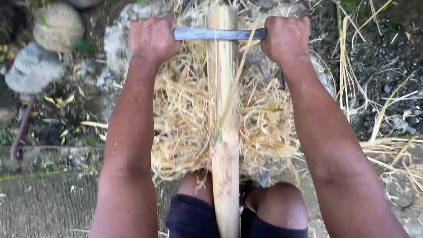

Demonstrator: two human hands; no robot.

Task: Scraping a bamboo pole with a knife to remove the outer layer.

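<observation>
A pale bamboo pole (224, 145) runs from between my knees straight away from me. Across its far part lies a flat metal blade (218, 34), held level. My left hand (152, 39) is shut on the blade's left end, and my right hand (286, 39) grips its right end. A thin strip of bamboo (235, 83) peels up from the pole toward the blade. Both arms are stretched forward over the pole.
A heap of straw-coloured shavings (185, 119) lies under and beside the pole. Round stones (57, 26) and a grey rock (33, 68) sit at the upper left. A concrete slab (48, 202) is at lower left; dark soil with dry stalks (383, 88) is on the right.
</observation>
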